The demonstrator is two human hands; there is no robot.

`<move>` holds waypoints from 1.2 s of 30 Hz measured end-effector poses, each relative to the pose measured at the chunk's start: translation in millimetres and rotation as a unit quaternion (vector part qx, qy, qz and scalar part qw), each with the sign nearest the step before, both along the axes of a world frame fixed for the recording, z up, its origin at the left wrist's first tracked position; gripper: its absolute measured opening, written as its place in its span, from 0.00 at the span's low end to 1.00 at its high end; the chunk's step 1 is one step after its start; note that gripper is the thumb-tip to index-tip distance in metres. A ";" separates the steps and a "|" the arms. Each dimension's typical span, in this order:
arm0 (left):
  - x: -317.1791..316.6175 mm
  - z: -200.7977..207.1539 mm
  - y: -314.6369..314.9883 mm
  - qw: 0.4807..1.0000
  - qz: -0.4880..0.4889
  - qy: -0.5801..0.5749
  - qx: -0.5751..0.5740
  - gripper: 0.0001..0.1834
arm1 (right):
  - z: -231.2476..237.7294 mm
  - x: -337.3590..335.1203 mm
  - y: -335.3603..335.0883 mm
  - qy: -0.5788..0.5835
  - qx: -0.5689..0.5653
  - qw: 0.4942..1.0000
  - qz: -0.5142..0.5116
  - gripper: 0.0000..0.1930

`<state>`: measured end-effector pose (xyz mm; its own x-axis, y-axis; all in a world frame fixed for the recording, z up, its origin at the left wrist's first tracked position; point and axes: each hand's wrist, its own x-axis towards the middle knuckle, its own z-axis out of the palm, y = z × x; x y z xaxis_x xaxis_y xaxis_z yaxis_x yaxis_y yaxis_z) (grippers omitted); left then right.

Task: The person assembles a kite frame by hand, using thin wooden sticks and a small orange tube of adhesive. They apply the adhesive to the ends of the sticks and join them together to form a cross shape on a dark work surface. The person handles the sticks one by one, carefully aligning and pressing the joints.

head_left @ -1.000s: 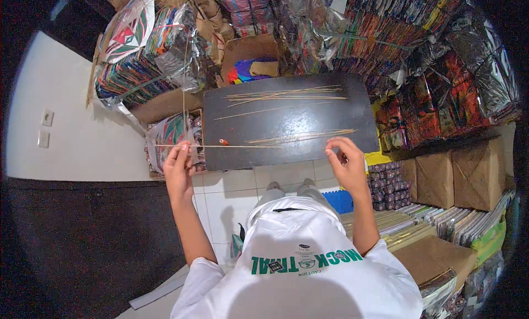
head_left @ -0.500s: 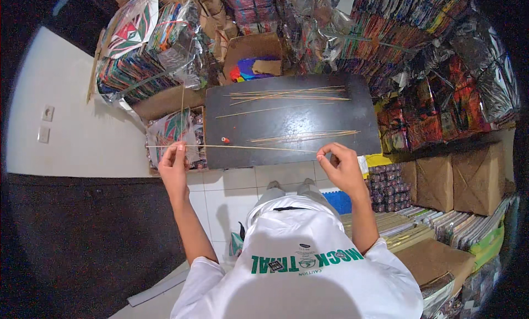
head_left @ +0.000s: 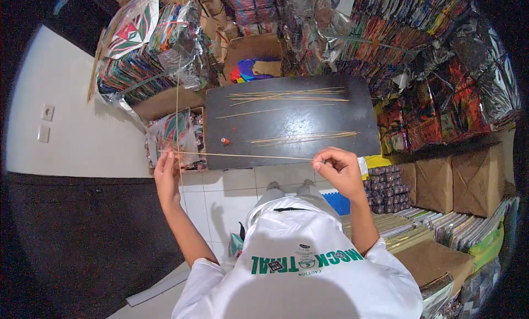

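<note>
My left hand [head_left: 167,173] pinches two thin bamboo-like sticks where they cross. One of them, the lengthwise stick [head_left: 177,109], points away from me and its near end passes below the fingers. The crosswise stick [head_left: 242,155] runs level to my right hand [head_left: 340,168], whose thumb and fingers close on its right end. Both hands are in the air at the near edge of a dark table [head_left: 264,122]. On it lie a near bundle of thin sticks [head_left: 303,137], a far bundle [head_left: 289,93] and a small orange-red thread spool [head_left: 225,141].
Behind the table stands an open cardboard box [head_left: 250,46] with colourful material. Wrapped stacks of printed sheets [head_left: 138,74] rise at the left back, and more bundles [head_left: 380,43] at the right back. A carton [head_left: 476,178] stands on the right; a box of wrapped items [head_left: 193,134] adjoins the table's left.
Both hands have come slightly nearer to me, the left also a little leftward. The crossed sticks moved with them, and the lengthwise stick now shows below my left hand.
</note>
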<state>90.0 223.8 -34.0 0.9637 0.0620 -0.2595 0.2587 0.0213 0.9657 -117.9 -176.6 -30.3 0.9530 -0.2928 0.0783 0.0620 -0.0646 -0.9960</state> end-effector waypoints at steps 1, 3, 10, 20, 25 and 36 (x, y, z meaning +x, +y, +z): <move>-0.8 -2.6 3.9 1.000 0.008 -0.002 0.011 0.29 | 2.2 -0.3 1.1 -0.008 0.008 1.000 0.005 0.05; -1.4 -10.0 10.3 0.999 0.025 -0.005 0.033 0.35 | 5.8 -1.6 4.5 0.002 0.006 1.000 0.008 0.05; -33.0 44.0 -43.0 0.750 0.274 -0.273 0.537 0.41 | 11.0 0.3 14.5 -0.021 -0.027 0.999 -0.005 0.05; -73.1 97.7 -121.0 0.878 -0.072 -0.378 0.284 0.13 | 14.4 1.6 25.6 -0.007 -0.041 0.999 0.023 0.03; -95.8 86.3 -174.7 0.809 -0.388 -0.362 0.253 0.13 | 18.2 0.8 35.2 -0.021 -0.037 0.999 0.025 0.05; -96.5 74.7 -187.0 0.823 -0.436 -0.253 0.262 0.05 | 25.5 -5.7 28.8 -0.048 -0.099 0.994 -0.021 0.04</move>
<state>-6.5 36.7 40.7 0.6774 -0.7350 0.0300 -0.4825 -0.4133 0.7722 -123.6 -147.7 -4.8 0.9255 -0.3021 0.2286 0.1492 -0.2641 -0.9529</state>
